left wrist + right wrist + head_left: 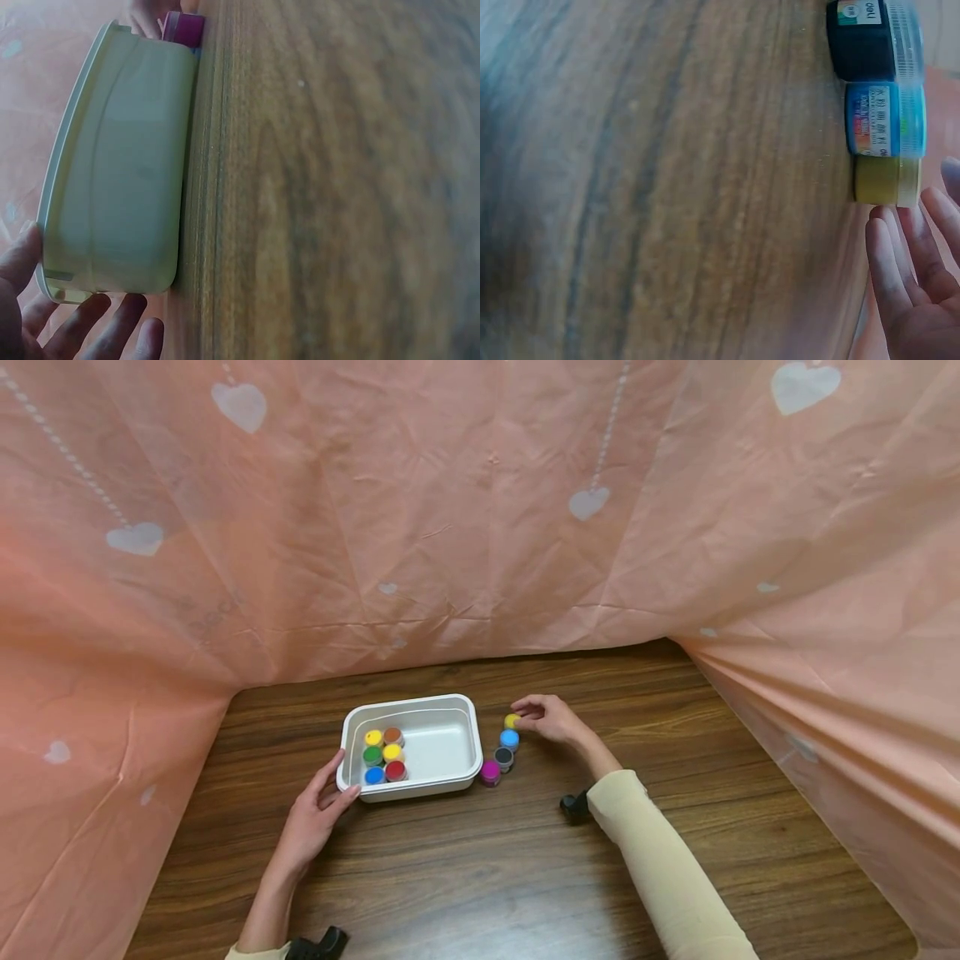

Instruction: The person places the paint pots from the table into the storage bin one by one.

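Four little paint pots sit in a row on the bench right beside the white tub [450,706], and my right hand [551,718] has its fingertips on the yellow pot [512,721] at the far end, fingers loose. My left hand [315,814] rests flat against the tub's near corner, fingers straight.

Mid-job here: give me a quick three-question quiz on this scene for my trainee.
1. How many jars lie in the tray?
2. True or false: the left hand touches the tray.
3. Which jar is the right hand on: A magenta, B yellow, C black?

Key: 1. Six. 2. True, at its near left corner. 3. B, the far end of the row of four beside the tray.
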`<action>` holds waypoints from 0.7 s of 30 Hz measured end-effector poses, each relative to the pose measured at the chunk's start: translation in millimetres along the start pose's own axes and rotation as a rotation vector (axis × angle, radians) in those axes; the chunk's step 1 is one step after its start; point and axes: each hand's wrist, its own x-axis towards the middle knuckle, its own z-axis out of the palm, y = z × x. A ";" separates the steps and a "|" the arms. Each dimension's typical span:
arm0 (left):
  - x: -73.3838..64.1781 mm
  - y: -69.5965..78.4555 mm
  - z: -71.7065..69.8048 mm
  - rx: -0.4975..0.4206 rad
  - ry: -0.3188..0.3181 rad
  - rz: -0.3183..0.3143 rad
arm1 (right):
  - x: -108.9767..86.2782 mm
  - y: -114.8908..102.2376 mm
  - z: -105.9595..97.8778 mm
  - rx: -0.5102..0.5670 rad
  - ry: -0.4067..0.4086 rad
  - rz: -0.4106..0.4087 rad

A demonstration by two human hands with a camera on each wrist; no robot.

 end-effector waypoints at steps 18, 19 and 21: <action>1.3 0.5 -1.6 -0.001 -0.006 -0.015 | 2.8 8.2 3.0 0.044 -0.018 0.029; 1.3 0.4 -1.6 0.002 -0.006 -0.014 | 2.8 8.6 3.2 0.046 -0.017 0.032; 1.8 -0.2 -1.5 0.011 -0.006 -0.011 | 1.9 8.1 2.9 0.047 -0.015 0.039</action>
